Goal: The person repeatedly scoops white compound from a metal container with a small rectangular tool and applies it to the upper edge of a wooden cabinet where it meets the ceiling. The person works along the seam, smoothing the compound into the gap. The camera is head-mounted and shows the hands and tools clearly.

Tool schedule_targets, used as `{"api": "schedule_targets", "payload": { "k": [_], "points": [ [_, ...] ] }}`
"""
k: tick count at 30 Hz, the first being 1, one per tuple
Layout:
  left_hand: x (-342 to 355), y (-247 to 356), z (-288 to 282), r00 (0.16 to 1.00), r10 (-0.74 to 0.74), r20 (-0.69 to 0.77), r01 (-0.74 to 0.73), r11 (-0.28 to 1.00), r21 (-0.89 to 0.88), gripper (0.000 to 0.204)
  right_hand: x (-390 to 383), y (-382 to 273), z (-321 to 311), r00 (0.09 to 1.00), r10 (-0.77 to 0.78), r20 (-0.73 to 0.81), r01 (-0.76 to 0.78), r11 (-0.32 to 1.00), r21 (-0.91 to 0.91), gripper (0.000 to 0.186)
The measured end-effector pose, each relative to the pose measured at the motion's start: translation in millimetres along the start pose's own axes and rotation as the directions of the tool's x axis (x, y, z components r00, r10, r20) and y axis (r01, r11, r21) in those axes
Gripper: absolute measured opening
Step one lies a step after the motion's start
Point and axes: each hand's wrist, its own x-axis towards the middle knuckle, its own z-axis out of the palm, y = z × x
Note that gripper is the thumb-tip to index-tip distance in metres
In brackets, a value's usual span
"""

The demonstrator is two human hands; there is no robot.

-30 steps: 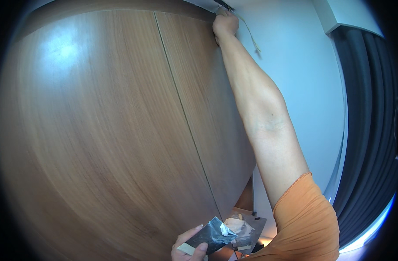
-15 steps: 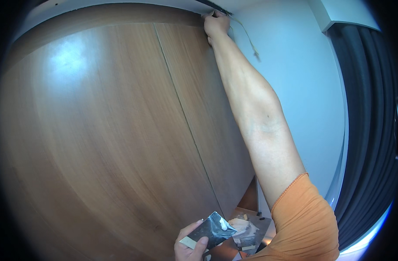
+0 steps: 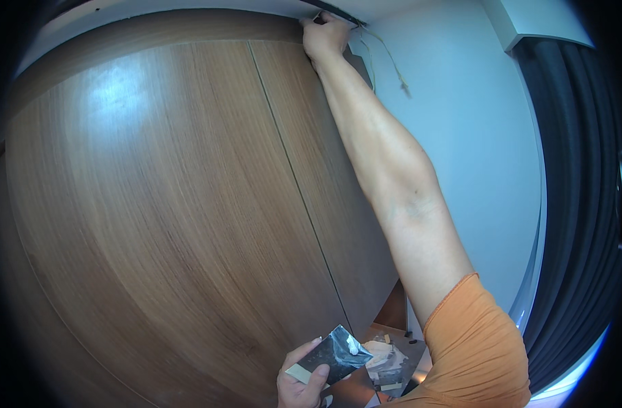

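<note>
My left hand (image 3: 303, 378), low in the picture, is closed round a wide putty scraper (image 3: 333, 359). Its dark flat blade has a pale strip along the gripped edge, and a blob of white putty (image 3: 353, 345) sits near the far corner. My right arm is stretched up, and the right hand (image 3: 326, 37) is at the top of the wooden cabinet (image 3: 182, 204), by the dark gap (image 3: 335, 10) under the ceiling. Its fingers are bent together; what they hold, if anything, is hidden.
A loose thin cable (image 3: 394, 64) hangs down the pale wall (image 3: 474, 149) right of my hand. Dark curtains (image 3: 569, 204) hang at the far right. Below, beyond the scraper, lies a white-smeared grey sheet (image 3: 390, 360) with small bits on it.
My right hand has moved a little left along the cabinet's top edge. The left hand still holds the scraper, and the view has shifted slightly.
</note>
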Motion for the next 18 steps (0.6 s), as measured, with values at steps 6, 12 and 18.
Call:
{"api": "schedule_targets", "payload": {
  "k": [6,12,18],
  "points": [
    [-2,3,4,1.0,-0.011,-0.011,0.01,1.0,-0.01,0.046,-12,-12,-16,0.989,-0.023,0.149,0.008,0.995,0.104,0.043],
    [-3,8,5,0.993,-0.109,-0.04,0.109,0.994,0.018,0.046,-17,8,-45,0.999,0.007,0.046,-0.009,0.999,0.053,0.039],
    [-3,7,0,0.986,-0.158,-0.043,0.159,0.987,0.024,0.047,14,26,-47,0.986,0.165,0.028,-0.164,0.986,-0.022,0.039]
  ]
}}
